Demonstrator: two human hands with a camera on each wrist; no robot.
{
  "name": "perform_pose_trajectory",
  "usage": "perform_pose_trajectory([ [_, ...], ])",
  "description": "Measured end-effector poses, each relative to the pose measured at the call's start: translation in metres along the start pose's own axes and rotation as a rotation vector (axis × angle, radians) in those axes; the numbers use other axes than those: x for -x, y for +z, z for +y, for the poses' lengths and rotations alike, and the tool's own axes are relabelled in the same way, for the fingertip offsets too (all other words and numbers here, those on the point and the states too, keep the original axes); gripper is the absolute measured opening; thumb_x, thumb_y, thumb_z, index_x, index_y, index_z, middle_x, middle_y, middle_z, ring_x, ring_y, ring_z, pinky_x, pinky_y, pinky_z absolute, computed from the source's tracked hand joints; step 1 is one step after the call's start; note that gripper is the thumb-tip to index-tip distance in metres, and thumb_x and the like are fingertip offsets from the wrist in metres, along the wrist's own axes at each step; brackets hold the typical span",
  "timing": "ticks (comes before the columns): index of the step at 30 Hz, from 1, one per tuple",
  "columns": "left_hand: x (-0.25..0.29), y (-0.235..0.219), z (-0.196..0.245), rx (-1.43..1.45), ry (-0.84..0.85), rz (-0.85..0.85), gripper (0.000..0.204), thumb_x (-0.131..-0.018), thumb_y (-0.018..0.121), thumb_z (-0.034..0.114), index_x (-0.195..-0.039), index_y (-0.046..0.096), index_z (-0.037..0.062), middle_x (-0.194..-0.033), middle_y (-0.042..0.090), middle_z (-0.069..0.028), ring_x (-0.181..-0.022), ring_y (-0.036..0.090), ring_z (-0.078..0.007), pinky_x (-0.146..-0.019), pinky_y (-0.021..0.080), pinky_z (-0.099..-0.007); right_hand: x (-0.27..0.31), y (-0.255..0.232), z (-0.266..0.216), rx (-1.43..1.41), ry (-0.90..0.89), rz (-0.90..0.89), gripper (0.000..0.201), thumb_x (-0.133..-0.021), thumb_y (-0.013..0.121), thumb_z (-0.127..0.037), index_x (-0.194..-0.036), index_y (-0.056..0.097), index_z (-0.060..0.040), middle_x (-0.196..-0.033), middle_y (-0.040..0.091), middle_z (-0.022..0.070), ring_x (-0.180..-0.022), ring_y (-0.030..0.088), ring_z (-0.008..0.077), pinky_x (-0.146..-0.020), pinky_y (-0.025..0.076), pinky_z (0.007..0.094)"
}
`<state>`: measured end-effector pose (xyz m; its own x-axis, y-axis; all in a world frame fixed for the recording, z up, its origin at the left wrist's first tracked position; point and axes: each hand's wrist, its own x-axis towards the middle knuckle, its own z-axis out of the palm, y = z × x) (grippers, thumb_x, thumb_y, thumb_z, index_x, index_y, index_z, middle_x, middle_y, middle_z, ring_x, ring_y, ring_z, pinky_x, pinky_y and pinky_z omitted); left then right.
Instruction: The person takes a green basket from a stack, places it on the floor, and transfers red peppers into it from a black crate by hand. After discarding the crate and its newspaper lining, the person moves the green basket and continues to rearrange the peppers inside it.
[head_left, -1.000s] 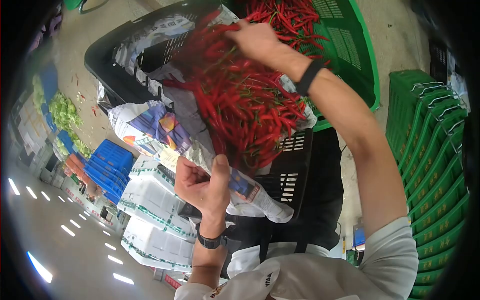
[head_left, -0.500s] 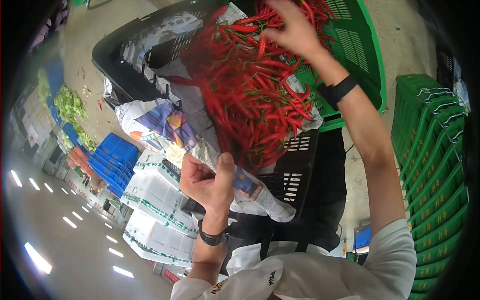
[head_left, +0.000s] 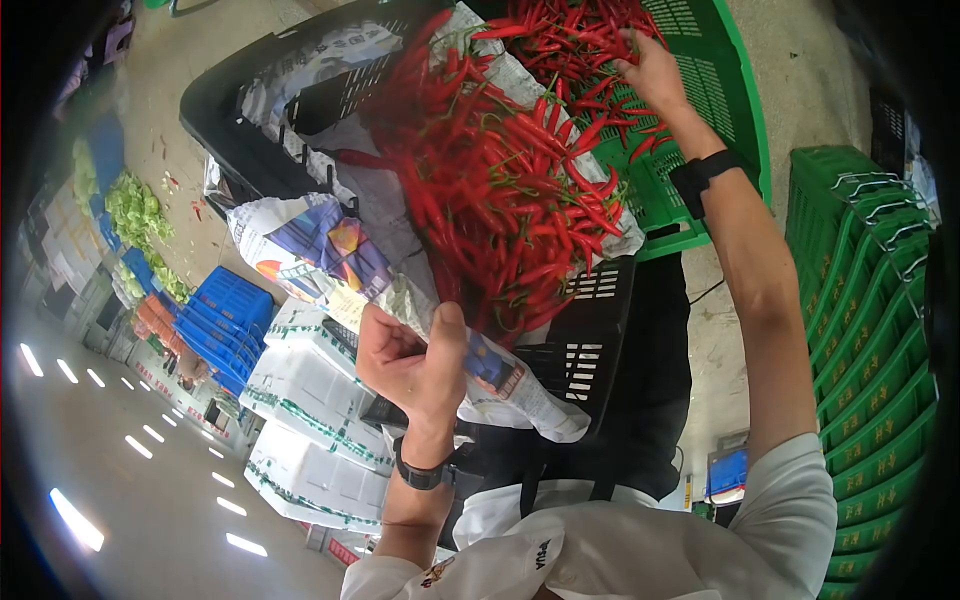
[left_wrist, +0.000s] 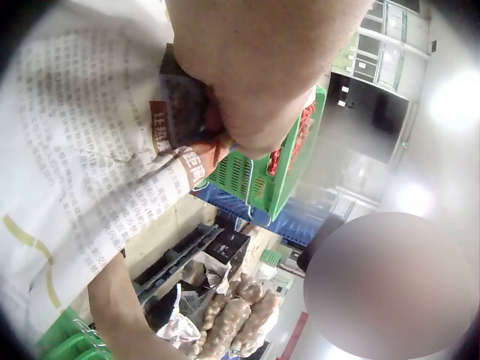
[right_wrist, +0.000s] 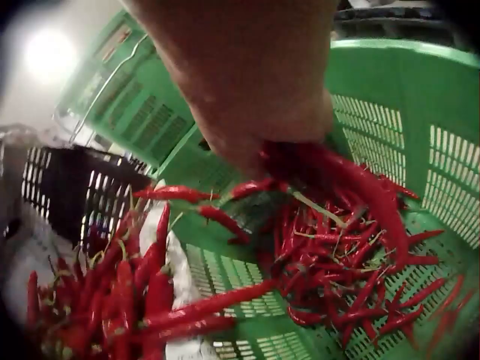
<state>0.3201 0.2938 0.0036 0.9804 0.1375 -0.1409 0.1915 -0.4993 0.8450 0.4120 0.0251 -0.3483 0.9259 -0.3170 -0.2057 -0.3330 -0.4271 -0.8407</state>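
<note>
The left hand pinches the edge of the printed newspaper lining a black crate; in the left wrist view that hand covers its fingertips, with newspaper beside it. Red chilies with green stems are heaped on the paper. Over the green crate, the right hand is among more chilies. The right wrist view has the right hand holding chilies above the loose ones in the green crate.
Stacked green crates stand at the right. White boxes with green tape and blue crates are at the left, with leafy greens beyond. In the left wrist view, filled bags lie below a green crate.
The right hand has moved from above the black crate's heap, rightward and over to the green crate's chilies, where its fingers have closed on some. The left hand keeps its grip on the newspaper.
</note>
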Motion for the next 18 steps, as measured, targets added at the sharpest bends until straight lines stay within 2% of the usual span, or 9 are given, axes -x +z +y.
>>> perform_pose_trajectory([
  [2,0.001,0.000,0.000,-0.029,0.008,-0.008,0.019,-0.078,0.071,0.004,-0.083,0.053,0.0023,-0.070,0.059,0.0004,-0.057,0.049,-0.0005,-0.054,0.037,-0.0153,-0.012,-0.007,-0.002,0.016,-0.060,0.046,0.065,-0.075,0.075,-0.032,-0.133,0.049,-0.0174,-0.133,0.052,0.0149,-0.123,0.049,0.0293,-0.100,0.042,0.0418],
  [4,0.001,0.003,0.002,0.030,-0.064,0.022,0.019,-0.078,0.071,0.004,-0.084,0.053,0.0020,-0.070,0.059,0.0002,-0.057,0.049,-0.0009,-0.054,0.038,-0.0156,-0.004,-0.015,-0.077,0.122,-0.147,0.037,0.084,-0.069,0.077,-0.031,-0.139,0.039,-0.0057,-0.142,0.039,0.0228,-0.132,0.036,0.0359,-0.110,0.031,0.0411],
  [6,0.002,0.002,0.002,0.035,-0.066,0.020,0.019,-0.079,0.072,0.005,-0.084,0.053,0.0019,-0.071,0.060,0.0001,-0.057,0.050,-0.0011,-0.055,0.039,-0.0158,0.001,-0.007,-0.133,0.244,-0.333,0.054,0.082,-0.067,0.076,-0.030,-0.138,0.041,-0.0083,-0.140,0.041,0.0230,-0.130,0.036,0.0393,-0.109,0.030,0.0436],
  [7,0.002,0.002,0.002,0.041,-0.073,0.016,0.020,-0.079,0.072,0.005,-0.084,0.053,0.0018,-0.071,0.060,-0.0001,-0.058,0.050,-0.0013,-0.055,0.039,-0.0161,0.012,-0.006,-0.171,0.369,-0.420,0.138,0.065,-0.069,0.073,-0.026,-0.128,0.052,-0.0086,-0.132,0.049,0.0202,-0.121,0.046,0.0373,-0.100,0.040,0.0427],
  [9,0.002,0.002,0.001,0.030,-0.057,0.010,0.020,-0.079,0.072,0.005,-0.084,0.053,0.0018,-0.071,0.060,0.0000,-0.058,0.050,-0.0012,-0.055,0.039,-0.0159,0.005,0.050,-0.172,0.442,-0.475,-0.173,0.079,-0.071,0.075,-0.039,-0.141,0.038,-0.0299,-0.153,0.022,0.0114,-0.143,0.011,0.0344,-0.104,0.018,0.0698],
  [11,0.002,0.002,0.000,0.021,-0.046,0.005,0.021,-0.079,0.073,0.006,-0.085,0.053,0.0019,-0.071,0.060,0.0001,-0.058,0.049,-0.0011,-0.055,0.038,-0.0158,0.012,0.070,-0.185,0.719,-0.662,-0.361,0.066,-0.076,0.069,-0.036,-0.137,0.044,-0.0319,-0.147,0.033,0.0119,-0.139,0.024,0.0334,-0.105,0.021,0.0659],
  [14,0.002,0.003,0.001,0.042,-0.026,-0.004,0.021,-0.079,0.073,0.006,-0.085,0.053,0.0020,-0.071,0.059,0.0007,-0.057,0.048,-0.0006,-0.055,0.037,-0.0155,0.007,0.071,-0.181,0.877,-0.671,-0.431,0.051,-0.080,0.064,-0.031,-0.130,0.052,-0.0285,-0.134,0.047,0.0095,-0.130,0.039,0.0322,-0.104,0.027,0.0608],
  [15,0.000,0.005,0.001,0.043,-0.015,-0.002,0.022,-0.079,0.073,0.007,-0.083,0.052,0.0027,-0.071,0.059,0.0010,-0.057,0.047,-0.0003,-0.054,0.036,-0.0151,-0.002,0.069,-0.165,0.839,-0.678,-0.308,0.045,-0.079,0.064,-0.026,-0.124,0.057,-0.0226,-0.118,0.057,0.0072,-0.115,0.051,0.0298,-0.098,0.038,0.0515],
  [18,0.001,0.005,0.007,0.028,-0.033,0.011,0.024,-0.078,0.074,0.008,-0.080,0.050,0.0044,-0.068,0.057,0.0025,-0.056,0.044,0.0007,-0.053,0.033,-0.0145,-0.013,0.023,-0.132,0.636,-0.526,-0.307,0.050,-0.075,0.066,-0.020,-0.124,0.056,-0.0156,-0.111,0.059,0.0101,-0.107,0.056,0.0279,-0.089,0.047,0.0418],
])
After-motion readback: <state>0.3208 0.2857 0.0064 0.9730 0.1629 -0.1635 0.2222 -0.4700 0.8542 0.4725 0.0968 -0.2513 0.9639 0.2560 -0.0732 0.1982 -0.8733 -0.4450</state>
